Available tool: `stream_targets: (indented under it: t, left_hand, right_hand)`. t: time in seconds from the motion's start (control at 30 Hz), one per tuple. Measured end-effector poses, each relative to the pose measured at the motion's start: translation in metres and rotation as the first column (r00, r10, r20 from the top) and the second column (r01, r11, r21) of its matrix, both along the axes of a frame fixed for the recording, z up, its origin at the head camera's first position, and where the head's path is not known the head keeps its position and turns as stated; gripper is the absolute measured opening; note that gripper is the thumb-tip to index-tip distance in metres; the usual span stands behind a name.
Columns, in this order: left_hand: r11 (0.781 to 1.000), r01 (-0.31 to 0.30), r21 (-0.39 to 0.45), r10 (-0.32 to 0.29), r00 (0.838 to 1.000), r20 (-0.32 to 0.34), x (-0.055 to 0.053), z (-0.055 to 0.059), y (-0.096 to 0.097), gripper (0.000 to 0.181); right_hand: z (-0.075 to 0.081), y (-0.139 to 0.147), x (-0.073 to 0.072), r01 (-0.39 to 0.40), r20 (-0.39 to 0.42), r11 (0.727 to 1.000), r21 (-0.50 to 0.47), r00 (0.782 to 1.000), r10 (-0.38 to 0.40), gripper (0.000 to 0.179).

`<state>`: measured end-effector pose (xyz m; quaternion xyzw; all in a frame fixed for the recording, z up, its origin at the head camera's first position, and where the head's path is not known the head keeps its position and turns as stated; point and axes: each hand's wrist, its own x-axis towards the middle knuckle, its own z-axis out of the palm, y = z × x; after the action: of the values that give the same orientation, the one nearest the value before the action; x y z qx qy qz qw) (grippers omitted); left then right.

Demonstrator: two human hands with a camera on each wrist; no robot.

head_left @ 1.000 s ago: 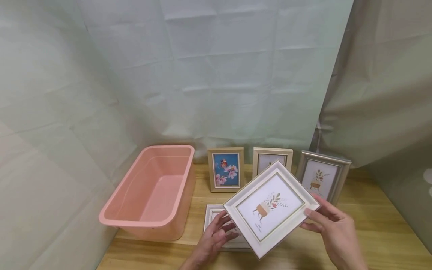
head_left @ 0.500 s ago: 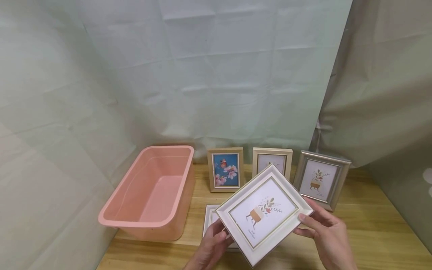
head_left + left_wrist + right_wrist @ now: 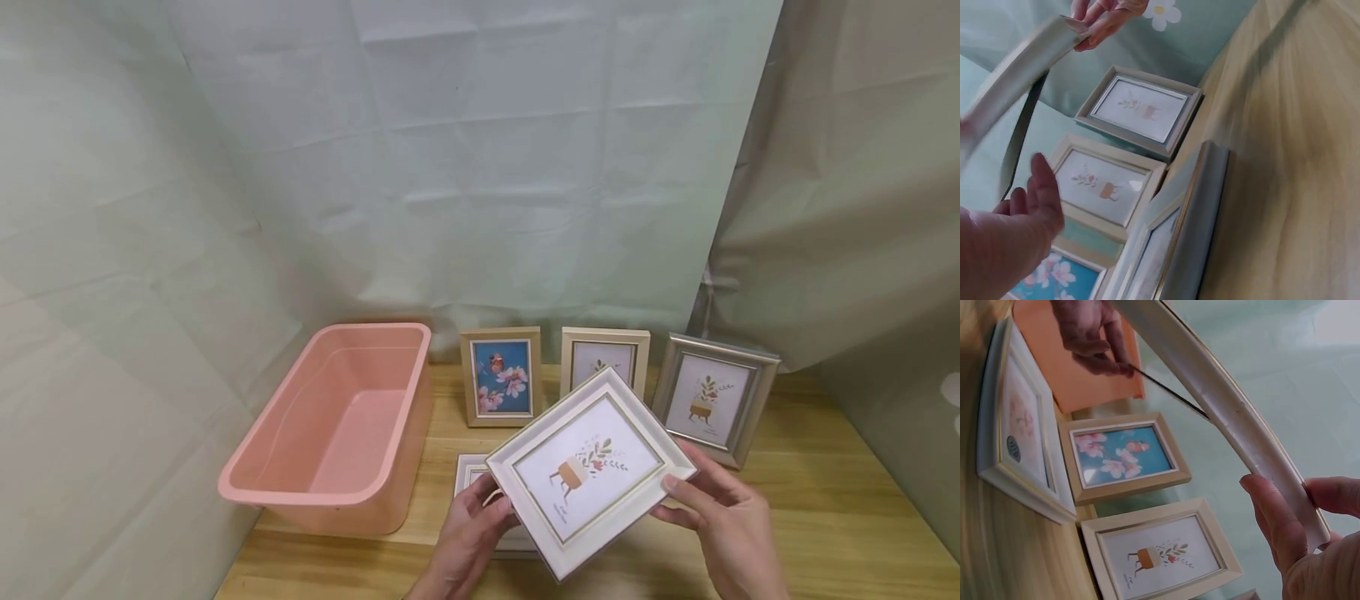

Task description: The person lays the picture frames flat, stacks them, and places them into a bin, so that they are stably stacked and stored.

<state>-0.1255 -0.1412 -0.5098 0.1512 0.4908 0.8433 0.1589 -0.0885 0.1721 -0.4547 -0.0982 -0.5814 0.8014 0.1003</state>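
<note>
A white picture frame [image 3: 592,479] with a thin gold inner line and a potted-plant print is held tilted above the table. My right hand [image 3: 738,525] pinches its right corner, thumb on the front and fingers behind. At the opposite corner is my left hand [image 3: 461,542], thumb by the edge and fingers behind. The right wrist view shows a dark stand leg [image 3: 1169,392] swung out from the frame's back, its end at the left fingertips. Under the raised frame lies a second white picture frame [image 3: 1041,487], face up and partly hidden in the head view.
Along the back stand a tan frame [image 3: 471,375] with a blue blossom picture, a cream frame [image 3: 643,350] and a silver frame [image 3: 750,408]. A deep pink plastic tub [image 3: 416,375] stands on the left of the wooden table [image 3: 847,517]. Pale cloth [image 3: 480,167] hangs behind.
The held frame has come slightly left and down since a second ago, uncovering more of the silver frame. My left hand has closed in at its left corner.
</note>
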Motion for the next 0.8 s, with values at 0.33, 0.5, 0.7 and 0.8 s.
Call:
stream_targets:
  t: [0.33, 0.5, 0.7, 0.8]
  left_hand:
    - [0.998, -0.031, -0.061, 0.027, 0.997, -0.068, 0.001, 0.01, -0.007, 0.073]
    - [0.993, -0.084, -0.085, 0.071, 0.986, -0.149, 0.004, 0.01, -0.012, 0.087]
    - [0.976, -0.14, -0.165, 0.088, 0.953, -0.289, 0.004, 0.004, -0.02, 0.098]
    - [0.946, -0.204, -0.252, 0.092, 0.914, -0.396, 0.003, 0.001, -0.025, 0.109]
  right_hand:
    - [-0.009, -0.005, -0.003, 0.042, 0.027, 0.999, -0.001, 0.999, -0.042, 0.049]
    - [-0.015, -0.008, -0.004, 0.048, 0.021, 0.999, -0.018, 0.999, -0.047, 0.05]
    - [-0.024, -0.008, -0.002, -0.023, -0.018, 1.0, 0.01, 1.0, 0.023, 0.049]
    - [-0.027, -0.008, -0.001, -0.086, -0.018, 0.996, 0.034, 0.996, 0.087, 0.049]
